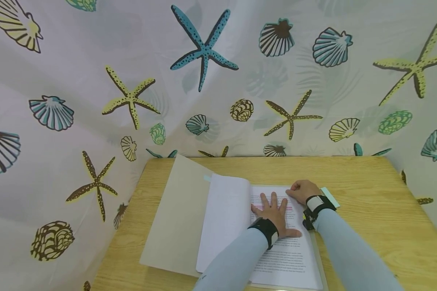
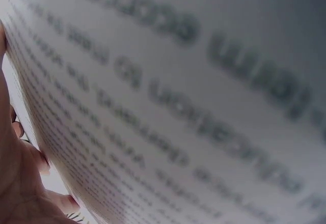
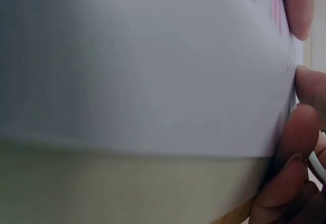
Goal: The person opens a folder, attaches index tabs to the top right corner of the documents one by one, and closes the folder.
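A stack of printed pages [image 1: 276,260] lies in an open beige folder [image 1: 178,218], with a pink highlighted line near the top. My left hand [image 1: 274,218] rests flat on the top page, fingers spread. At the page's upper right corner, my right hand [image 1: 304,192] has its fingers curled and pinches the paper edge between thumb and fingers. In the right wrist view, the fingertips [image 3: 299,124] meet the sheet's edge; what lies between them is partly hidden. Blurred print fills the left wrist view beside the left hand [image 2: 20,183].
Turned-over sheets [image 1: 223,222] lie on the folder's left side, with a pale blue tab [image 1: 207,178] at their top. A pale blue-green flat piece [image 1: 329,197] sits beyond the right wrist. The wooden table [image 1: 371,210] meets a shell-patterned curtain [image 1: 218,109] behind.
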{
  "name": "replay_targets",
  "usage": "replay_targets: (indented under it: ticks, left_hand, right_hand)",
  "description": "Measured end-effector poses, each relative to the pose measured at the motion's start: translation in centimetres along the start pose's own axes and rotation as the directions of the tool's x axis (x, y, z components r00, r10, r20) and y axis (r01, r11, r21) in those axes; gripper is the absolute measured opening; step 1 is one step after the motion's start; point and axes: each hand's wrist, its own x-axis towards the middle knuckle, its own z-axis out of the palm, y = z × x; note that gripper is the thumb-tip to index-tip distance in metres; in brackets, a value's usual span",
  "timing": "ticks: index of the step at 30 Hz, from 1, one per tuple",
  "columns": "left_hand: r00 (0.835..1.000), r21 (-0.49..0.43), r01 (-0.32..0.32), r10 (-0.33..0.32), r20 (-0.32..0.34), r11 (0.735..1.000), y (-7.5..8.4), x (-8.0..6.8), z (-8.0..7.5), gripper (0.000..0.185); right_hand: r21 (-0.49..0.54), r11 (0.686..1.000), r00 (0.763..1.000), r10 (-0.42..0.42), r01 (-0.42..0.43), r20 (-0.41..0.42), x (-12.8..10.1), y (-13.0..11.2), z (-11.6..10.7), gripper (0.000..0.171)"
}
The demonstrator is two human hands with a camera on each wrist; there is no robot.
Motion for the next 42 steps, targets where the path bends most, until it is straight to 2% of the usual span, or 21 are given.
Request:
replay_targets:
  ticks: [5, 13, 21, 29, 36, 42]
  left_hand:
    - [1.000, 0.009, -0.002, 0.002, -0.009, 1.000, 0.1, 0.1, 0.3, 0.122]
    - [1.000, 0.012, -0.004, 0.004, -0.017, 1.000, 0.1, 0.2, 0.2, 0.121]
    - [1.000, 0.002, 0.002, -0.002, 0.002, 1.000, 0.0, 0.1, 0.2, 0.120]
    - [1.000, -0.002, 0.002, -0.002, -0.009, 1.000, 0.0, 0.2, 0.5, 0.120]
    - [1.000, 0.000, 0.007, -0.007, -0.022, 1.000, 0.0, 0.3, 0.7, 0.122]
    - [1.000, -0.013, 0.005, -0.005, -0.024, 1.000, 0.1, 0.3, 0.8, 0.122]
  right_hand:
    - [-0.020, 1.000, 1.000, 0.013, -0.013, -0.004, -0.1, -0.1, 0.0, 0.026]
    - [0.013, 1.000, 1.000, 0.007, -0.007, -0.009, 0.5, 0.3, 0.3, 0.021]
    - [-0.017, 0.999, 0.999, -0.042, 0.042, 0.011, 0.4, 0.9, 0.2, 0.037]
    - [-0.008, 0.997, 0.997, -0.076, 0.076, 0.018, 0.4, 1.2, 0.2, 0.027]
    - [-0.022, 0.997, 0.997, -0.076, 0.076, 0.013, 0.5, 1.6, 0.5, 0.041]
    - [-0.015, 0.996, 0.996, -0.083, 0.084, 0.022, 0.3, 1.4, 0.3, 0.036]
